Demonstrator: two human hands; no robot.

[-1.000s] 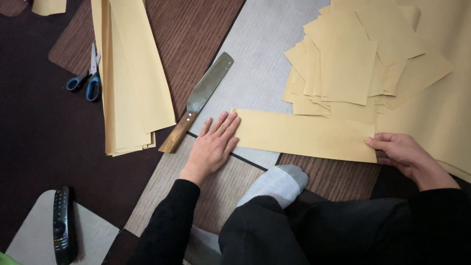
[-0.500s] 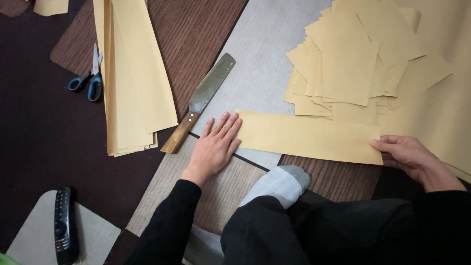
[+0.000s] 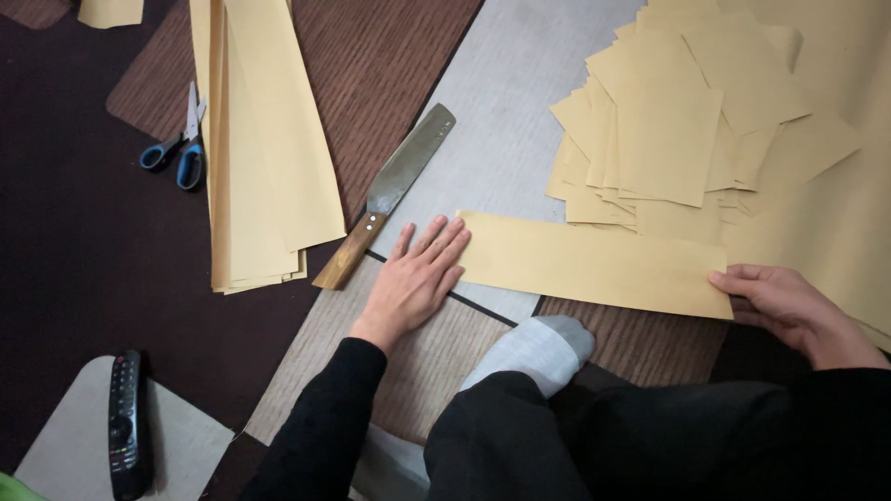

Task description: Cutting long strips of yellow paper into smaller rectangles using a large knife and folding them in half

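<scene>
Now: left hand [image 3: 415, 278] flat, open, pinning strip [image 3: 594, 263] end; right hand [image 3: 784, 301] pinching other end — keep strip taut, edges aligned; knife [image 3: 388, 193] nearby.

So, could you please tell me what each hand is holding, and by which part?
The right hand pinches the long paper strip at its right end. The left hand lies flat at its left end, gripping nothing.

Single view only, from a camera worn on the person's head; it looks steeply down at the floor in front of the seated wearer, close enough that both forearms, a knee and a grey-socked foot [image 3: 534, 353] fill the lower edge. The frame reaches from a remote control [image 3: 125, 425] at lower left to stacked paper squares [image 3: 668, 139] at upper right; no second view overlaps it.
</scene>
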